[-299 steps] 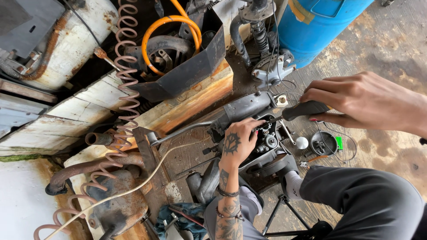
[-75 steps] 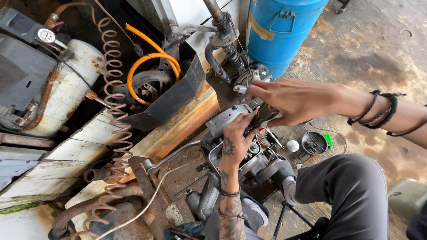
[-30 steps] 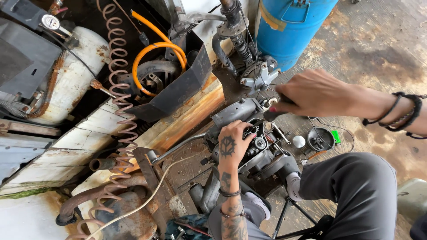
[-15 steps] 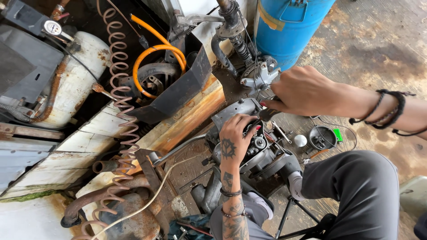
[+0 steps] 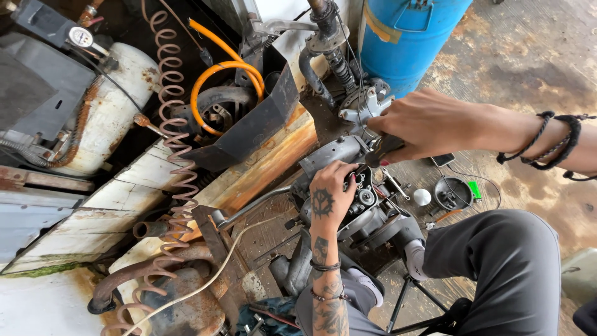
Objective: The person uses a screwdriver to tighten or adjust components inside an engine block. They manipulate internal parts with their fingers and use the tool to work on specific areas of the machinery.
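So the engine (image 5: 360,205) is sitting low in the middle of the shot, propped between the person's knees and the edge of an old wooden platform (image 5: 261,168), with its side cover off so you can see the round metal bits inside. Left hand (image 5: 329,199) is curled down onto the open side, fingertips pinching or steadying something small right at the top of the exposed parts; can't tell exactly what, it's hidden under the fingers. Right hand (image 5: 429,124) is closed around a dark-handled tool (image 5: 384,148), looks like a screwdriver, with the tip angled down into the same spot just beside the left fingers. My read: this is the fastener stage, working a screw at the top of that open side, left hand keeping things lined up. Next move probably needs the tip kept seated square and steady pressure while turning, or it'll slip off. Loose stuff lies on the floor near the right knee: a small round dish (image 5: 453,193), a white ball-shaped part (image 5: 422,197), something green (image 5: 474,190). Further out there's a blue barrel (image 5: 404,37), an orange hose (image 5: 217,74), a coiled air hose (image 5: 174,124) and a white tank (image 5: 112,118).
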